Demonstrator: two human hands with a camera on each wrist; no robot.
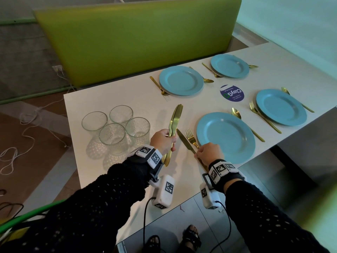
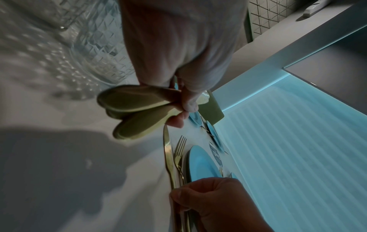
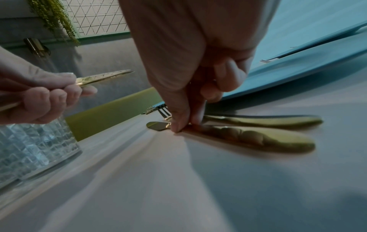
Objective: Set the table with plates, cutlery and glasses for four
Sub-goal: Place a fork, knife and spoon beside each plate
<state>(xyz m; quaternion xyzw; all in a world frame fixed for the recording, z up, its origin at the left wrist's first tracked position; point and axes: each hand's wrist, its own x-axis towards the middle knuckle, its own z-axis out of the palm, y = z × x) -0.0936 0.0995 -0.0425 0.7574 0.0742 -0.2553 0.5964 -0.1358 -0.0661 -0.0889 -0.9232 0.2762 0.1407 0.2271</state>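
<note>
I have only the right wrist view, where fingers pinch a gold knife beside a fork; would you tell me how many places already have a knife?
Observer: Only the nearest. The right hand holds the knife left of the fork by the nearest plate. The other three plates show only fork and spoon.
Operator: Thank you. How many knives are in the left hand?
Observer: The left hand grips a bundle of knives. The left wrist view shows what look like three handle ends.
Operator: And the glasses?
Observer: Four glasses stand clustered at the left end of the table, none beside a plate.
</note>
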